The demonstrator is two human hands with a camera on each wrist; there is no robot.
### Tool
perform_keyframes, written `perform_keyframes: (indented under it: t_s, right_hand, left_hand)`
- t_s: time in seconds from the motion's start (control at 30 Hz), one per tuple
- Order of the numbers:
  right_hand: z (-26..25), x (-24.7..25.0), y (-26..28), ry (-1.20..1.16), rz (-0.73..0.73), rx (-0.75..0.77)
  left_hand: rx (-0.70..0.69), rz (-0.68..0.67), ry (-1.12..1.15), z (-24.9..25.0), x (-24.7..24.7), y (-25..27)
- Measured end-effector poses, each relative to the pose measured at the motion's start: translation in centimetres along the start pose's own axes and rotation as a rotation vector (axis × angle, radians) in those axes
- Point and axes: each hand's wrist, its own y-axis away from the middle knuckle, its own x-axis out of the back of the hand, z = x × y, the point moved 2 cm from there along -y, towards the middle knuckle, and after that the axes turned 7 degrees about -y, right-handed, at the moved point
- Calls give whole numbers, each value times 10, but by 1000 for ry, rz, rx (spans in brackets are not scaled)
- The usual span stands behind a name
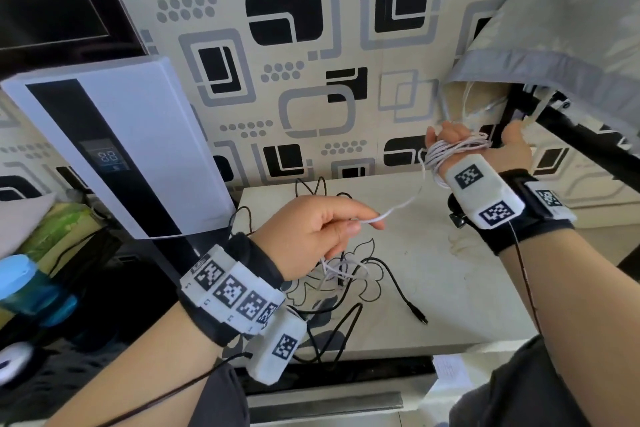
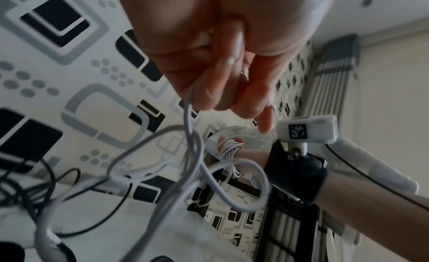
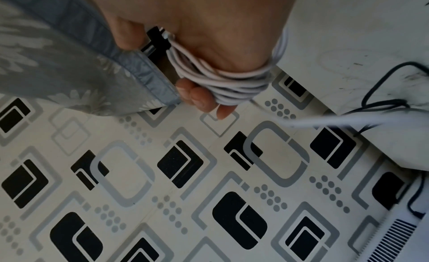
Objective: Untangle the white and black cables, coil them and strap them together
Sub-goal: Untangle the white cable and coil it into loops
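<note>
My right hand (image 1: 478, 146) is raised near the wall, fingers fairly straight and thumb spread, with several turns of the white cable (image 1: 453, 149) wound round its palm. The coil (image 3: 232, 82) crosses the hand (image 3: 220, 36) just behind the fingertips. From there one white strand runs down to my left hand (image 1: 360, 224), which pinches it between thumb and fingers. Loose loops of the white cable (image 2: 192, 137) hang below this hand (image 2: 232, 82). A small white tangle (image 1: 343, 270) lies on the table (image 1: 467, 305), crossed with the black cable (image 1: 391, 274), whose plug (image 1: 420, 317) lies free.
A white appliance (image 1: 121, 149) with a dark display strip leans at the left, close to the table's edge. Grey bedding (image 1: 554, 28) and a black frame bar (image 1: 588, 146) hang just beside my right hand. A blue bottle (image 1: 20, 281) stands at the lower left.
</note>
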Motion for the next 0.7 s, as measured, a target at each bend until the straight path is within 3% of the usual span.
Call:
perform_keyframes:
  t_s: [0.17,0.27,0.53,0.7]
  right_hand:
    - [4,-1,2,75,41,2]
    - [12,-3,5,218,56,-16]
    - [60,10,10,736,50,-300]
    - [91,29,21,870,-76,-552]
  left_hand:
    - [-26,-173,-177,16,0,3]
    - [-66,-207,-186,23,1,4]
    - [-110,27,34,6,21,8]
    - [-66,39,291,-9,32,10]
